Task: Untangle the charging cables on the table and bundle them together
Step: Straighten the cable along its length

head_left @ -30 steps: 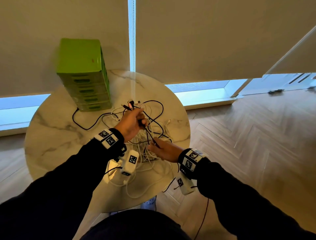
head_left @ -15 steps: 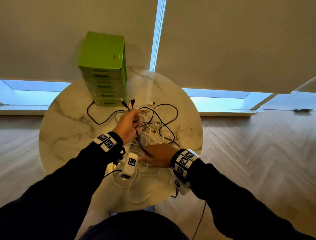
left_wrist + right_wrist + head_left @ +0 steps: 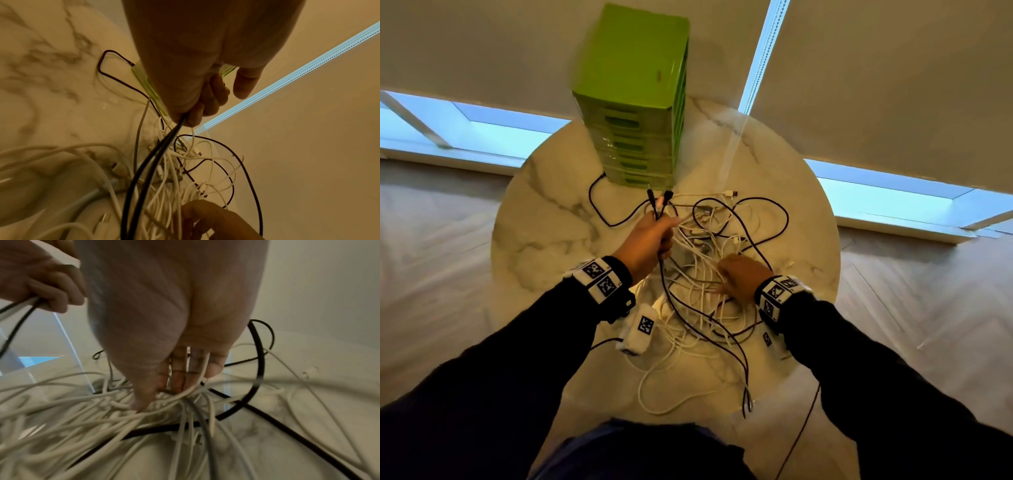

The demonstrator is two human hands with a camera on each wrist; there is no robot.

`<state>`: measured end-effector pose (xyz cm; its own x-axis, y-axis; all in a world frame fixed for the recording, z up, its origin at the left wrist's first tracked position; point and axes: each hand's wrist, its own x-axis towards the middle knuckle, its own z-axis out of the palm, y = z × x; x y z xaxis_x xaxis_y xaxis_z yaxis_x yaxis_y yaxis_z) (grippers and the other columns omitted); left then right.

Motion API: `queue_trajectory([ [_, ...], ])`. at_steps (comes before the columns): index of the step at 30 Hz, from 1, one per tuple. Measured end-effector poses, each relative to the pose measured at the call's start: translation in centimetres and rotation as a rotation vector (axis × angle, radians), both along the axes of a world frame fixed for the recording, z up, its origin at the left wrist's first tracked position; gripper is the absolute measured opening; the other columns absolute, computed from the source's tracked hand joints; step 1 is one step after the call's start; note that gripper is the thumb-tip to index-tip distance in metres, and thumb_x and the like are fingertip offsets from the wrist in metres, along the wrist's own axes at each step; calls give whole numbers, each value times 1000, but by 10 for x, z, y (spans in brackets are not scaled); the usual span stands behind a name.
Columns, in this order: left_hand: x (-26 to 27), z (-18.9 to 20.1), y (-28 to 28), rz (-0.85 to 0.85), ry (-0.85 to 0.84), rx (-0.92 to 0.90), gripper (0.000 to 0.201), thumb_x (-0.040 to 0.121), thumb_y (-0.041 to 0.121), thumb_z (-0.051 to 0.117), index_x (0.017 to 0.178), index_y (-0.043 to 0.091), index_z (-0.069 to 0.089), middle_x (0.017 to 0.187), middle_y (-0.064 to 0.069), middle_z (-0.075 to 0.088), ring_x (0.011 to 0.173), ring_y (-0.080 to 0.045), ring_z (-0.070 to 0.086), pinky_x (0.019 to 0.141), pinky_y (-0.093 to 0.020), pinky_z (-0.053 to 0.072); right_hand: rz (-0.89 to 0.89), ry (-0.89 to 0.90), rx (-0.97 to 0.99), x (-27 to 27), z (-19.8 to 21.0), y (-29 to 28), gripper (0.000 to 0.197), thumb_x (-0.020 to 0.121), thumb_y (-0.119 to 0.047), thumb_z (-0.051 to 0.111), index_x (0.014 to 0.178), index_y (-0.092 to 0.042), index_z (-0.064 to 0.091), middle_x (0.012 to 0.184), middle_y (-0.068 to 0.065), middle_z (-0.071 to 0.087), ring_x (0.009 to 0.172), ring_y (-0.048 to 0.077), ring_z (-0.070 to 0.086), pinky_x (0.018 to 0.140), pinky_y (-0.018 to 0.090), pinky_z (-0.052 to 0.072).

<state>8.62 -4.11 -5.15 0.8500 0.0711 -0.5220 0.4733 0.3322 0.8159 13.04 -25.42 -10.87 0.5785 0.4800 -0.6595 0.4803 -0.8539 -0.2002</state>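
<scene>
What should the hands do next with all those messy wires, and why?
Probably the right hand should press down on the white cables while the left hand lifts its black cables up and away. The left hand already grips the black cables near their plugs, yet they run down through the white tangle, where the right hand's fingers are spread.

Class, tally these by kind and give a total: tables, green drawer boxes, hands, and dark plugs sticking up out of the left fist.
Table: 1
Drawer box: 1
Hands: 2, the left hand gripping dark cables, the right hand in the white cables
Dark plugs: 2
Total: 6
</scene>
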Motion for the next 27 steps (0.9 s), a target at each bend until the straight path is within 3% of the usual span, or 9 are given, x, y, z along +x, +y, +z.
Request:
queue_trajectory([
  [4,16,-7,6,31,1,-10,22,102,14,51,92,28,37,64,6,24,53,-9,22,52,-27,18,91,39,-190,32,17,9,40,95,-43,61,125,-17,56,128,8,57,117,31,56,92,39,47],
  [7,26,-10,10,20,-9,36,24,102,15,52,85,26,38,64,5,27,53,-10,25,51,-25,23,218,98,-290,45,44,31,49,97,-42,60,135,-13,55,135,7,57,123,28,55,95,36,47],
  [10,33,-9,12,12,-7,79,28,102,16,52,80,24,36,66,4,27,55,-11,24,54,-29,21,118,49,-3,67,66,61,28,100,-35,53,113,-15,66,116,6,67,99,22,61,74,31,45],
  [13,38,-12,17,33,7,99,30,102,16,51,79,24,34,65,4,26,55,-12,22,54,-31,18,-36,-25,236,94,59,92,22,100,-24,48,113,-15,64,115,10,67,103,28,62,82,34,47],
  [17,32,-20,29,31,50,139,30,103,16,52,80,23,34,62,4,29,54,-12,23,52,-29,21,-183,0,192,116,31,116,33,99,-17,44,130,-12,55,129,18,61,114,37,59,92,38,50],
  [20,23,-26,39,28,75,152,29,103,17,52,80,22,35,59,7,32,52,-10,26,49,-25,27,-217,49,144,122,10,124,43,98,-25,46,140,-18,47,138,19,56,120,40,57,96,38,47],
  [22,17,-31,46,37,88,143,29,103,17,52,80,22,34,61,7,31,52,-10,25,49,-25,26,-206,49,162,121,2,128,41,99,-32,46,139,-23,50,142,14,55,125,37,54,100,37,44],
  [27,3,-38,57,72,106,97,29,103,18,52,80,22,34,63,6,29,53,-11,24,48,-23,29,-163,-33,191,110,5,132,39,106,-27,36,123,-5,62,131,24,60,118,41,57,93,37,43],
])
